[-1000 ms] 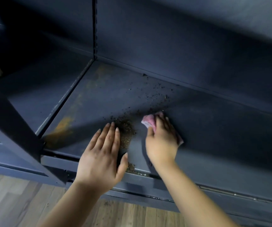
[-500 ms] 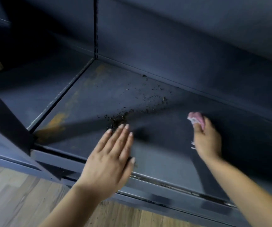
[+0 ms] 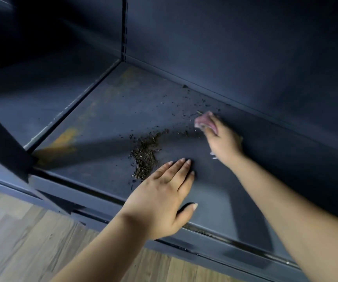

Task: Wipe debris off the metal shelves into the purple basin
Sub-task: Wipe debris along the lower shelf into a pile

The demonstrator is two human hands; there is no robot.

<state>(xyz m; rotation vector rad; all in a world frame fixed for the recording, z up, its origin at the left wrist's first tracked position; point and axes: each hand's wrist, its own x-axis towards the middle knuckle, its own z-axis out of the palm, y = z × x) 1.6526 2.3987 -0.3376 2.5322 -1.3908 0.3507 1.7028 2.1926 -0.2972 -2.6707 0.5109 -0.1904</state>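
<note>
Gathering the dirt is the step we judge ourselves to be in; nothing has left the metal shelf (image 3: pixel 107 110) yet, and the purple basin is not in view, so we cannot say where it waits.

Going left to right: wooden floor (image 3: pixel 21 237) below the front edge; one rust patch (image 3: pixel 64 137) at the near left corner of the shelf; one main debris pile (image 3: pixel 145 155) near the front edge, with loose specks trailing back toward the rear wall; our left hand (image 3: pixel 162 202), flat on the shelf, fingers straight and together, gripping nothing, just right of the pile; our right hand (image 3: pixel 223 139) farther back, fingers curled round one pink cloth (image 3: pixel 203 121).

Next, we judge, the cloth must sweep the back specks forward into the pile; then the basin must be brought under the edge.

Count: two hands, one cloth, one pile, no basin seen.
</note>
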